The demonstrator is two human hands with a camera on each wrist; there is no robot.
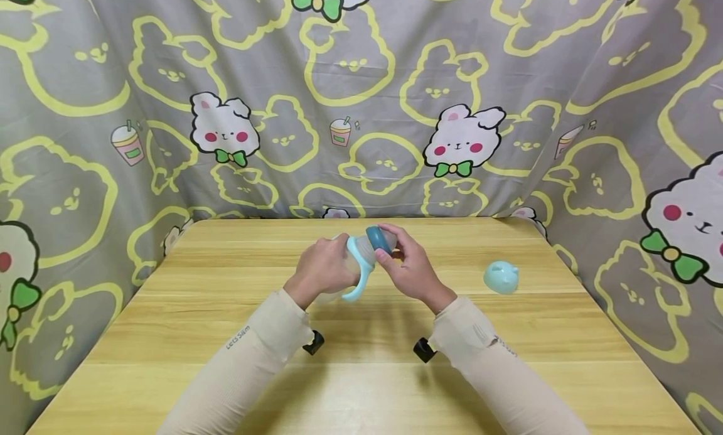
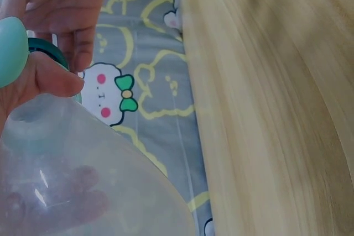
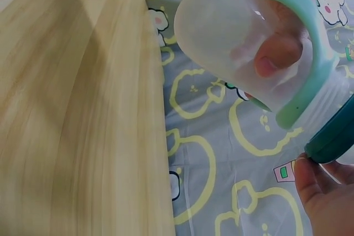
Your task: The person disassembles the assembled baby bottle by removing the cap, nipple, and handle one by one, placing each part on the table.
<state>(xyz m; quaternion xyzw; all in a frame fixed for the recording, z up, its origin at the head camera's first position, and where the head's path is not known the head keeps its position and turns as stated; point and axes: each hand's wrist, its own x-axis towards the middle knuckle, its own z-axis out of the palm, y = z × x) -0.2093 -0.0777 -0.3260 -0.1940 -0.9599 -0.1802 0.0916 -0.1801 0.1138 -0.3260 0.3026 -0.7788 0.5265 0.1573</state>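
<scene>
A translucent baby bottle (image 3: 213, 26) is held tilted above the table, its pale teal handle ring (image 3: 318, 31) around the upper body. My left hand (image 1: 330, 265) grips the bottle's body, the thumb (image 3: 276, 53) lying across it in the right wrist view. At the mouth end sits a dark teal collar (image 1: 377, 238), pinched at its edge by the thumb and fingers of my right hand (image 1: 412, 268). Whitish ridged neck (image 3: 332, 100) shows between handle and collar; whether the collar is seated cannot be told. Right fingers partly cover the clear tip beyond it.
A pale blue domed cap (image 1: 501, 278) with small bumps lies on the wooden table (image 1: 226, 385), to the right of my hands. Black wrist mounts (image 1: 313, 342) stick out under the sleeves. Patterned grey curtain (image 1: 384, 196) hangs behind and beside the table.
</scene>
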